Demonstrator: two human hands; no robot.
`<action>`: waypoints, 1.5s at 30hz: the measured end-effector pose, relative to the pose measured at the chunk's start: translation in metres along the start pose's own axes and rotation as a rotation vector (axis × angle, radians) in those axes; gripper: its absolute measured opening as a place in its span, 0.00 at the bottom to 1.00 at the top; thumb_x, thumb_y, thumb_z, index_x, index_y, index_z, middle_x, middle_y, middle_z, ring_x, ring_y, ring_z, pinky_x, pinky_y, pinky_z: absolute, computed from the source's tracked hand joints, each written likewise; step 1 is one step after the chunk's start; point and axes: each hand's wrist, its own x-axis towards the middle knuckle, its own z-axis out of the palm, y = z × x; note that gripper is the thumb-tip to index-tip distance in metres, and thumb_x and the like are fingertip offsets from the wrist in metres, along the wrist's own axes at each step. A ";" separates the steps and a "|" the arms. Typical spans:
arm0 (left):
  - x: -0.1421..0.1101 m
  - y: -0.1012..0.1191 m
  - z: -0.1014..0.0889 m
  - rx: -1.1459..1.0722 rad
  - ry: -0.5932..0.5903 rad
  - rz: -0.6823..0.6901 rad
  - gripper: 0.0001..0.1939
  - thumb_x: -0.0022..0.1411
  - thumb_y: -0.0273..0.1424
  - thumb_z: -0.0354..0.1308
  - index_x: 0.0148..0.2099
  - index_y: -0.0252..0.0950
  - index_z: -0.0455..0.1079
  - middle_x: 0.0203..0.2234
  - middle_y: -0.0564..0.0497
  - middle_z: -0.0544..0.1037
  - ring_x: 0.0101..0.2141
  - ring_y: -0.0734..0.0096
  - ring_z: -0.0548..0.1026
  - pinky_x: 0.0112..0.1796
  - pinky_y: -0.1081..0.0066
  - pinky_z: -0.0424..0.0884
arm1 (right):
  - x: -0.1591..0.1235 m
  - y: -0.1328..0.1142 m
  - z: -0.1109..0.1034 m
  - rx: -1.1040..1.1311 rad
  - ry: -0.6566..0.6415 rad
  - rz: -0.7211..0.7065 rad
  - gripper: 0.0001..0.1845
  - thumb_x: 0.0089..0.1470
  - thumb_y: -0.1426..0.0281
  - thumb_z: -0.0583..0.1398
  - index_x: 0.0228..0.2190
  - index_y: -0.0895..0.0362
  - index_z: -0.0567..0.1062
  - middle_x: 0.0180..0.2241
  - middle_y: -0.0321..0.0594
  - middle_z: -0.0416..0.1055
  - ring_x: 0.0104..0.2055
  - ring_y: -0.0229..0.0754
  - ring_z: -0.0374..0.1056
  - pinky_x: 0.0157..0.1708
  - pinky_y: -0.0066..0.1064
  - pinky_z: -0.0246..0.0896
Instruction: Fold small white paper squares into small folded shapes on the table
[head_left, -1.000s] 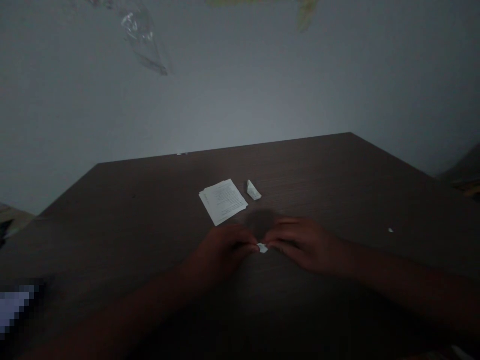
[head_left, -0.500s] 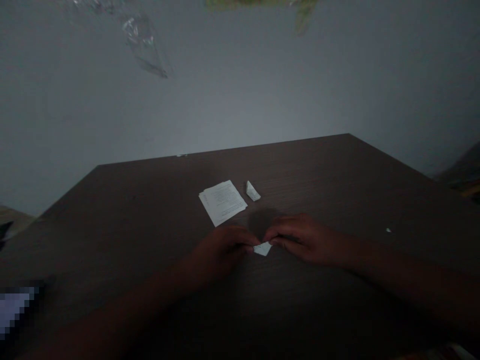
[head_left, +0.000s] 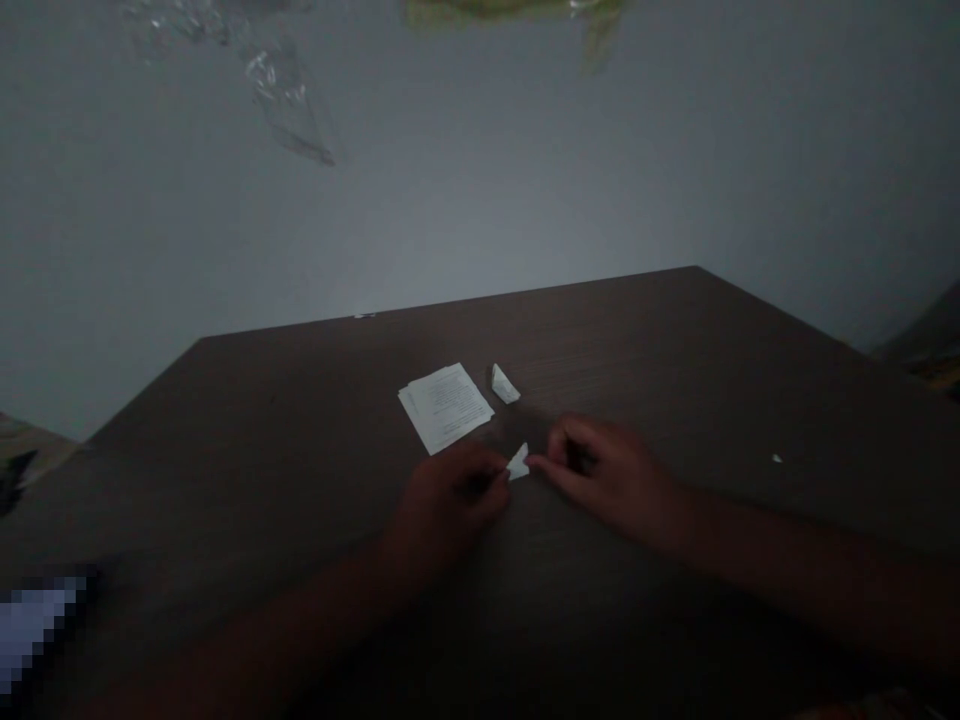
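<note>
In the head view, a small white folded paper piece (head_left: 518, 462) is pinched between the two hands above a dark brown wooden table (head_left: 675, 340), close to its middle. The left hand (head_left: 448, 503) is closed on the piece's left edge, with thumb and fingertips drawn together on it, and the right hand (head_left: 604, 470) is closed on its right edge, with the thumb and forefinger pressed on the paper and the other fingers curled in. The light is dim, so finer detail of the fingers cannot be told. Just beyond the held piece, a small stack of white square printed paper sheets (head_left: 446, 405) is laid flat on the table, and a small white folded paper shape (head_left: 505, 384) is seen just right of that stack. Well to the right of the held piece, a tiny white paper scrap (head_left: 777, 458) lies on the table.
</note>
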 end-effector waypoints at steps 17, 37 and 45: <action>0.000 -0.003 -0.004 -0.222 -0.045 0.187 0.01 0.77 0.30 0.70 0.47 0.41 0.82 0.50 0.46 0.89 0.49 0.60 0.89 0.54 0.59 0.87 | -0.006 0.006 0.016 0.503 -0.131 0.179 0.12 0.69 0.59 0.75 0.42 0.51 0.81 0.39 0.36 0.82 0.41 0.43 0.79 0.43 0.36 0.77; -0.006 0.000 0.010 -0.038 0.058 0.310 0.20 0.73 0.22 0.65 0.62 0.44 0.77 0.56 0.45 0.85 0.53 0.57 0.87 0.54 0.59 0.87 | -0.006 0.000 0.020 0.127 0.017 -0.036 0.08 0.65 0.76 0.65 0.40 0.49 0.75 0.34 0.32 0.77 0.35 0.42 0.73 0.36 0.33 0.67; 0.000 -0.014 0.007 -0.114 0.139 0.302 0.17 0.74 0.21 0.66 0.59 0.45 0.82 0.53 0.47 0.85 0.51 0.59 0.86 0.52 0.61 0.87 | 0.000 0.009 0.017 0.307 -0.024 0.016 0.03 0.69 0.68 0.70 0.43 0.50 0.82 0.40 0.37 0.85 0.41 0.44 0.80 0.45 0.37 0.76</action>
